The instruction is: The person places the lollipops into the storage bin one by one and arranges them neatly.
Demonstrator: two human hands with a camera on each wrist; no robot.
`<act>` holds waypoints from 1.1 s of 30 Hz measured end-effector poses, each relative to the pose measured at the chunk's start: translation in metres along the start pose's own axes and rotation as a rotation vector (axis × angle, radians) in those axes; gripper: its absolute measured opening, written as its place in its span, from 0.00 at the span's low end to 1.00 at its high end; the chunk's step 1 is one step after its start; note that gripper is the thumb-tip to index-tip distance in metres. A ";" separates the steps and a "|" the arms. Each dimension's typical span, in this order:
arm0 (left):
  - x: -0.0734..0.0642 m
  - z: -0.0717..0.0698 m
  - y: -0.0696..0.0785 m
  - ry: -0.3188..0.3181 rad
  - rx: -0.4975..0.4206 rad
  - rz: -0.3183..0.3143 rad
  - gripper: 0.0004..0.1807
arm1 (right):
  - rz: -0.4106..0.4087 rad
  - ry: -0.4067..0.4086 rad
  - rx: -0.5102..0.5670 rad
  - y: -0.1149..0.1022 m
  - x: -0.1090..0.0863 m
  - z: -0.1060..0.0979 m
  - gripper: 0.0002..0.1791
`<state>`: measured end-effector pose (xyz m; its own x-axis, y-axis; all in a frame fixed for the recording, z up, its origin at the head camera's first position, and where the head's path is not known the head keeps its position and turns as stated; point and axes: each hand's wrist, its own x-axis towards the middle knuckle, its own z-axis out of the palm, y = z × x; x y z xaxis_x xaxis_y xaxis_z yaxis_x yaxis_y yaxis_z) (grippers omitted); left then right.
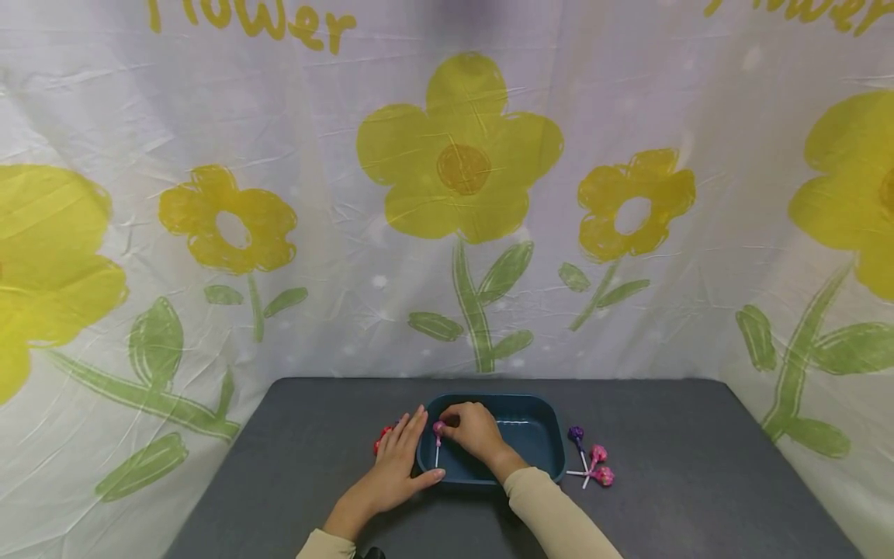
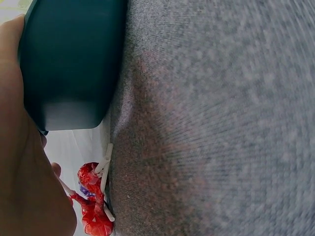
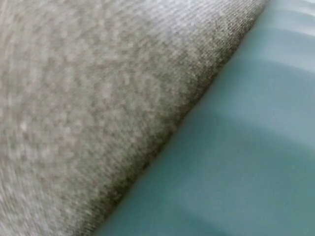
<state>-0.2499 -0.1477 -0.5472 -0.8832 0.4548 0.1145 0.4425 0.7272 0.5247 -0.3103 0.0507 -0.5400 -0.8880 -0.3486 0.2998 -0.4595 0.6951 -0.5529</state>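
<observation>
A dark teal tray (image 1: pixel 520 436) stands on the grey table. My right hand (image 1: pixel 478 432) reaches over it and pinches a pink lollipop (image 1: pixel 438 428) by its wrapped head near the tray's left end, its white stick pointing toward me. My left hand (image 1: pixel 393 470) lies along the tray's left side, fingers straight and thumb out over the near rim. In the left wrist view, the palm (image 2: pixel 24 147) is beside the tray's outer wall (image 2: pixel 74 64). Only a blurred sleeve (image 3: pixel 98 98) and teal surface (image 3: pixel 236 162) fill the right wrist view.
Right of the tray lie a purple lollipop (image 1: pixel 576 435) and two pink lollipops (image 1: pixel 604 475) with crossed sticks. Red-wrapped lollipops (image 2: pixel 96 216) lie beyond the left hand, partly hidden by it in the head view. A flower-printed curtain (image 1: pixel 335 326) hangs behind the table.
</observation>
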 end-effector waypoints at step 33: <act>-0.001 0.000 0.001 0.010 -0.003 -0.002 0.53 | -0.018 0.004 0.064 0.004 -0.003 -0.003 0.12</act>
<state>-0.2487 -0.1471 -0.5465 -0.8855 0.4482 0.1224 0.4406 0.7265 0.5273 -0.3099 0.0566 -0.5404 -0.8797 -0.3580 0.3129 -0.4753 0.6471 -0.5961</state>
